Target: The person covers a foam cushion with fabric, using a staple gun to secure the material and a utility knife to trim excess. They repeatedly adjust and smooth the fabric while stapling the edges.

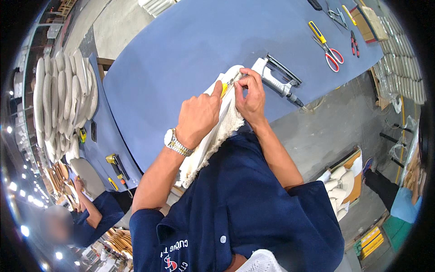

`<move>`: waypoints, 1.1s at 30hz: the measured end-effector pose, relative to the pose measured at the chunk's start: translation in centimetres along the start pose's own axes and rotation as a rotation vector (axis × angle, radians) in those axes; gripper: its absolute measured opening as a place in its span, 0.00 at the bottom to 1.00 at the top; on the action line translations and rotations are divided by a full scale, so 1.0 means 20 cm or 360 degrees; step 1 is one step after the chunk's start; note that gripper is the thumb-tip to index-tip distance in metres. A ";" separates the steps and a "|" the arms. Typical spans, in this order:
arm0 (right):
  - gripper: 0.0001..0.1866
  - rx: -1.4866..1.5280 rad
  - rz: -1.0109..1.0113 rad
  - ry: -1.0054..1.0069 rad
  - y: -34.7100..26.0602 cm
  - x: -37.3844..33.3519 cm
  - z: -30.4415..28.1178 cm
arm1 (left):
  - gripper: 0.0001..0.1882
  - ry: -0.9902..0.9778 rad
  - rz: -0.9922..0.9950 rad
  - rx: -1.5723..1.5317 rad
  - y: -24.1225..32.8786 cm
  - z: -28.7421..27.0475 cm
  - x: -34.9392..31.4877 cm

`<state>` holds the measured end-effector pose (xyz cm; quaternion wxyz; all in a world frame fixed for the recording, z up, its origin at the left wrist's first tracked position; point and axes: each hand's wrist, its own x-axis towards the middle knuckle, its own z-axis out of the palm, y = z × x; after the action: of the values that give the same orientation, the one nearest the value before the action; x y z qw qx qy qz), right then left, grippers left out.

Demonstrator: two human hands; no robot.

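Note:
An off-white upholstered pad [213, 140] with a frayed, fleecy fabric edge stands tilted against my body at the table's near edge. My left hand [199, 113], with a watch on its wrist, is closed around a small yellow-handled tool [224, 89]. The tool's thin metal end lies along the pad's upper edge; its exact kind is unclear. My right hand [250, 99] pinches the fabric at that same edge, close to the tool's tip. Just right of my right hand, a silver staple gun [275, 78] lies on the blue table [181, 50].
Scissors [327, 47] with red and yellow handles, red pliers [354, 44] and a cardboard box [366, 25] lie at the far right. Stacked pads [65, 90] stand at left, near another nailer [118, 167]. One co-worker [95, 213] is at lower left, another [405, 201] at right.

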<state>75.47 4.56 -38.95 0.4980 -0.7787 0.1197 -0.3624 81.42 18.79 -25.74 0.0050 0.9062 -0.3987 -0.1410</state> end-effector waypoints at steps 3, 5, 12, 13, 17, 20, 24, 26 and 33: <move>0.07 -0.0057 -0.0034 -0.0013 0.00 0.00 -0.02 | 0.25 -0.0119 -0.0038 -0.0095 0.02 -0.02 -0.01; 0.07 -0.0049 -0.0006 -0.0021 0.01 -0.01 -0.03 | 0.26 -0.0135 -0.0058 -0.0124 0.02 -0.02 -0.02; 0.06 -0.0016 0.0060 -0.0084 -0.02 -0.02 -0.06 | 0.29 0.0067 -0.0105 -0.0381 0.00 0.12 -0.12; 0.06 -0.0031 0.0049 -0.0100 -0.01 -0.01 -0.07 | 0.29 0.0117 -0.0128 -0.0452 0.01 0.14 -0.13; 0.07 0.0004 0.0073 -0.0216 -0.05 0.02 -0.10 | 0.31 0.0360 -0.0202 -0.0746 0.01 0.24 -0.19; 0.07 -0.0078 0.0127 -0.0308 -0.12 0.06 -0.13 | 0.32 0.0471 -0.0216 -0.0874 0.01 0.27 -0.22; 0.07 -0.0211 0.0166 -0.0408 -0.13 0.07 -0.14 | 0.32 0.0561 -0.0226 -0.0940 0.03 0.29 -0.21; 0.07 -0.0131 0.0180 -0.0371 -0.10 0.05 -0.14 | 0.32 0.0538 -0.0266 -0.0910 0.03 0.29 -0.21; 0.05 0.0176 0.0274 -0.0177 -0.03 -0.01 -0.13 | 0.32 0.0600 -0.0244 -0.0867 0.03 0.29 -0.20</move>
<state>73.50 3.22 -37.96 0.5752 -0.7558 0.1383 -0.2806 76.94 21.80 -30.29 0.3100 0.9090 -0.2690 -0.0723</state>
